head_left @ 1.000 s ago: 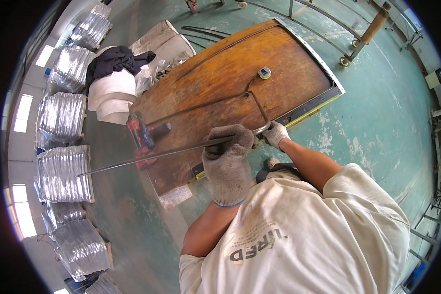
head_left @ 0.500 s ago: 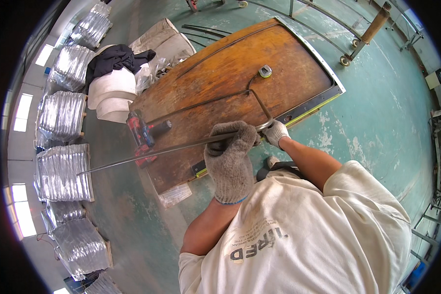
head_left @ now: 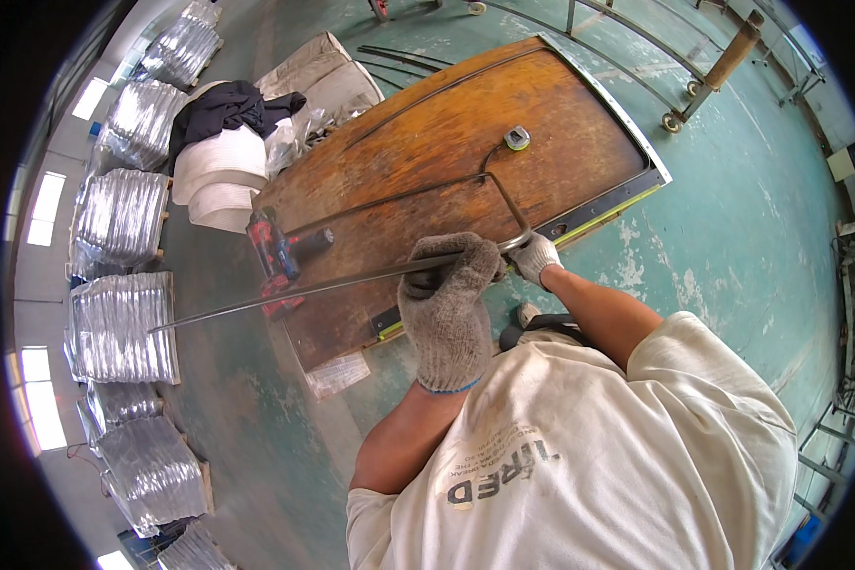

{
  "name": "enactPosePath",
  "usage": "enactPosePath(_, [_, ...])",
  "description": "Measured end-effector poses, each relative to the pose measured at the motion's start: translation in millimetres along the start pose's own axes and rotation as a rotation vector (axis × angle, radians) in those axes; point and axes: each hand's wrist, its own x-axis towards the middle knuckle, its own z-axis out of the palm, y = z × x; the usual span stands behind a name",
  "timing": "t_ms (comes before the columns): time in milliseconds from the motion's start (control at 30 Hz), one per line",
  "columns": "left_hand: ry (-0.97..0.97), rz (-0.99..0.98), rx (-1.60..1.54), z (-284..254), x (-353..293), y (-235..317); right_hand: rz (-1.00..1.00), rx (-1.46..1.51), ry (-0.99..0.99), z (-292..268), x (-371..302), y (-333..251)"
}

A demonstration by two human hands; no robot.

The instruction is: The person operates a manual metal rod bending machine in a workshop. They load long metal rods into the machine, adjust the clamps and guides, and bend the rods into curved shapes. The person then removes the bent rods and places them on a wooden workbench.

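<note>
My left hand (head_left: 446, 304), in a grey knitted glove, has its fingers curled round a long thin metal strip (head_left: 294, 293). The strip reaches out to the left, past the table's edge, over the floor. At its right end it bends round a rounded corner and goes away from me across the wooden tabletop (head_left: 427, 152). At that corner my right hand (head_left: 536, 256), in a whitish glove, is closed on the strip; its fingertips are partly hidden. A dark strip (head_left: 389, 199) lies on the tabletop from the bend's far end; whether it is one piece with the held strip I cannot tell.
A tape measure (head_left: 516, 139) lies on the tabletop. Red and black cordless power tools (head_left: 280, 255) rest near its left edge. White rolls (head_left: 220, 171) with dark cloth stand beyond. Foil-wrapped stacks (head_left: 122, 328) line the left side. A wheeled metal frame (head_left: 698, 90) stands far right.
The view has shifted very slightly. Both hands keep their hold on the metal strip, and the strip's position is nearly the same.
</note>
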Motion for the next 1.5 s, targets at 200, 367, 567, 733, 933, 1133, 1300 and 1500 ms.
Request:
enactPosePath(200, [-0.017, 0.016, 0.093, -3.4, -4.3, -0.8, 0.009, 0.054, 0.02, 4.6, 6.1, 10.2])
enactPosePath(367, [-0.008, -0.006, 0.093, -18.0, -16.3, -0.5, 0.024, 0.05, -0.014, -1.0, 1.5, 5.6])
enactPosePath(567, [-0.009, -0.032, 0.082, -43.7, -29.9, -5.6, 0.027, 0.155, -0.054, -2.6, -2.4, -0.4])
enactPosePath(733, [-0.004, -0.04, 0.159, -58.1, -37.1, 0.3, 0.169, 0.733, -0.082, -10.4, 15.8, -29.2])
enactPosePath(933, [-0.055, 0.1, 0.661, -84.5, -51.5, -6.5, 0.201, 1.046, -0.3, -11.2, 29.1, -94.9])
enactPosePath(1133, [0.211, -0.202, 0.662, -104.0, -68.3, 12.4, 0.09, 0.933, -0.322, -28.9, 24.5, -119.6])
enactPosePath(1300, [0.361, -0.231, 0.918, -127.6, -71.1, 13.0, 0.007, 1.005, -0.11, -75.4, 35.1, -116.7])
enactPosePath(1500, [0.381, -0.127, 0.851, -111.1, -50.5, -4.0, -0.099, 0.978, 0.005, -140.8, 57.1, -91.8])
